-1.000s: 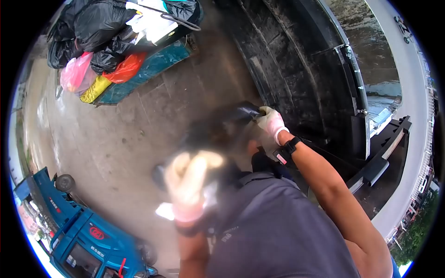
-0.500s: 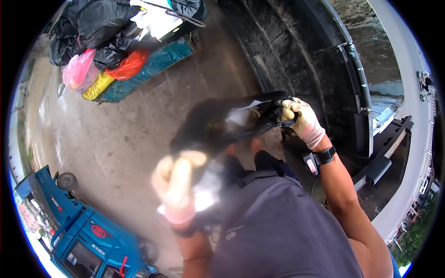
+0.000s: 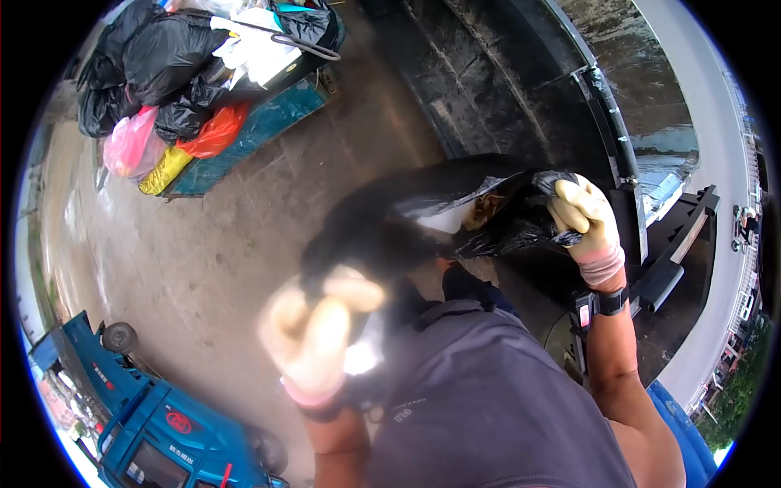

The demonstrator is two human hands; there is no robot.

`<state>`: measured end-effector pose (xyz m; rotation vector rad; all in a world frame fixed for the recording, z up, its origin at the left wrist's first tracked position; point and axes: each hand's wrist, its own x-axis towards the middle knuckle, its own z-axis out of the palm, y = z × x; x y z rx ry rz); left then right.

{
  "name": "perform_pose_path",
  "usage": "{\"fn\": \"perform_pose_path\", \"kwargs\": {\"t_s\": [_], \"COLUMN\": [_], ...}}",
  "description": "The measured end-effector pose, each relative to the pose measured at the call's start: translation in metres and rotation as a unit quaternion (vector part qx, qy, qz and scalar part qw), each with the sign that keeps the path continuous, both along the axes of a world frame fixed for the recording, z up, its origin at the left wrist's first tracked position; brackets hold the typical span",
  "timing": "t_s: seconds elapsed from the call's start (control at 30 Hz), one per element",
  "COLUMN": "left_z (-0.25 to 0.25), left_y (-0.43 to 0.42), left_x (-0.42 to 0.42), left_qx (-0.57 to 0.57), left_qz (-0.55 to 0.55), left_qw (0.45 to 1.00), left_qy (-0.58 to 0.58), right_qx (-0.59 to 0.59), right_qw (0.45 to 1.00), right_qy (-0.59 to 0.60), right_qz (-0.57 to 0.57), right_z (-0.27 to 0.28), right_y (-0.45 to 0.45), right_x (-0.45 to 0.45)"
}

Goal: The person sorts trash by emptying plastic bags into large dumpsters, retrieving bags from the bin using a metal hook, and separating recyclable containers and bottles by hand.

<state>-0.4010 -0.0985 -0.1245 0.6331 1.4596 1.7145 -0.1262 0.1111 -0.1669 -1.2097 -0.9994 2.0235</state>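
A black garbage bag point(image 3: 382, 207) is stretched between my two gloved hands in front of my body. My right hand point(image 3: 584, 213), in a cream glove with a pinkish cuff, is closed around the bunched rim at the bag's right end. Closed too is my left hand point(image 3: 321, 329), fingers curled on the bag's left edge; this side of the view is hazy. The mouth gapes near my right hand, showing something white point(image 3: 443, 218) and brownish scraps point(image 3: 485, 208) inside. The bag's far underside is blurred.
A teal cart point(image 3: 285, 122) heaped with black bags point(image 3: 167, 61), a pink bag point(image 3: 133, 145), an orange bag point(image 3: 215, 134) and a yellow bag point(image 3: 165, 169) stands upper left. A blue three-wheeled truck point(image 3: 167, 431) is lower left. A large dark metal bin point(image 3: 496, 81) rises ahead on the right.
My right hand has moved right and slightly down, drawing the bag wider and opening its mouth more. My left hand has shifted slightly and still grips the bag. The whole view has turned slightly.
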Motion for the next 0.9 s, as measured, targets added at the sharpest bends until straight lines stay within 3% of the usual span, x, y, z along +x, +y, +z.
{"fn": "perform_pose_path", "kwargs": {"t_s": [0.1,0.27,0.33,0.37,0.4,0.47,0.53,0.6,0.67,0.73,0.77,0.8,0.9], "left_z": [0.023,0.032,0.059,0.069,0.072,0.081,0.108,0.133,0.162,0.186,0.201,0.212,0.234], "left_y": [0.010,0.028,0.048,0.057,0.066,0.086,0.104,0.128,0.153,0.178,0.191,0.202,0.240], "left_x": [0.006,0.001,0.005,0.004,-0.007,-0.029,-0.027,-0.015,-0.004,0.012,0.027,0.032,0.045], "left_qx": [0.030,0.178,0.192,0.211,0.244,0.315,0.365,0.383,0.409,0.368,0.348,0.334,0.409], "left_qz": [-0.012,-0.074,-0.101,-0.125,-0.167,-0.255,-0.221,-0.102,-0.054,0.026,0.041,0.058,-0.026], "left_qw": [0.997,0.978,0.974,0.967,0.953,0.910,0.895,0.837,0.789,0.712,0.655,0.597,0.564], "left_qy": [-0.066,0.078,0.071,0.072,0.071,0.086,0.133,0.378,0.455,0.598,0.670,0.727,0.717], "right_qx": [0.027,0.124,0.169,0.388,0.573,0.756,0.652,0.706,0.750,0.772,0.766,0.760,0.739], "right_qw": [0.999,0.978,0.963,0.891,0.733,0.447,0.681,0.561,0.464,0.433,0.493,0.472,0.415], "right_qy": [-0.005,-0.035,-0.049,-0.197,-0.345,-0.477,-0.289,-0.393,-0.430,-0.419,-0.347,-0.393,-0.492], "right_qz": [-0.045,-0.164,-0.204,-0.130,-0.123,-0.042,-0.168,-0.183,-0.193,-0.205,-0.225,-0.214,-0.196], "right_z": [0.022,0.064,0.078,0.091,0.104,0.131,0.148,0.177,0.199,0.213,0.211,0.219,0.236], "right_y": [0.000,-0.010,-0.013,-0.014,-0.015,-0.013,-0.017,-0.013,-0.013,-0.013,-0.020,-0.025,-0.044], "right_x": [0.014,0.054,0.078,0.084,0.089,0.086,0.097,0.125,0.145,0.158,0.172,0.185,0.222]}}
